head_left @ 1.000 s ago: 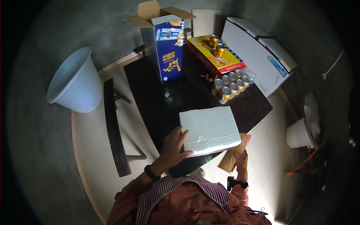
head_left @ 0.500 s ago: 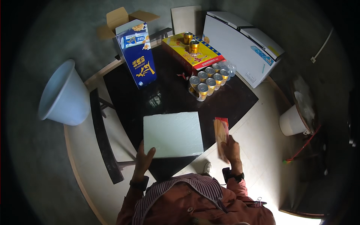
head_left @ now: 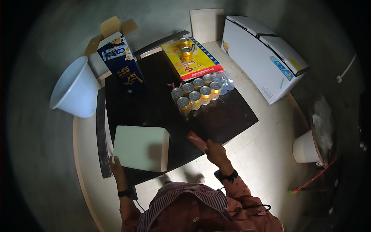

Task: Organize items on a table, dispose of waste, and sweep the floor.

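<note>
A white foam block point(head_left: 137, 147) lies on the near left of the dark table point(head_left: 228, 123). My left hand point(head_left: 117, 169) grips its lower left edge. My right hand point(head_left: 216, 154) is closed around a flat red packet point(head_left: 195, 139), held over the table's near edge to the block's right. Behind these, a pack of gold cans point(head_left: 195, 98) in clear plastic sits in front of a yellow-and-red carton point(head_left: 203, 60), which carries two loose cans point(head_left: 187, 55). An open-flapped tall blue carton point(head_left: 121, 71) stands at the back left.
A large pale tub point(head_left: 73, 92) is at the left, beside a dark bench point(head_left: 102, 135). A white chest freezer point(head_left: 259, 58) stands at the back right, near a leaning board point(head_left: 206, 23). A white bucket point(head_left: 305, 149) and a red stick point(head_left: 313, 176) are at the right.
The foam block and my left hand have shifted left and down in the view. The red packet has come out from beside the block and now tilts leftward in my right hand.
</note>
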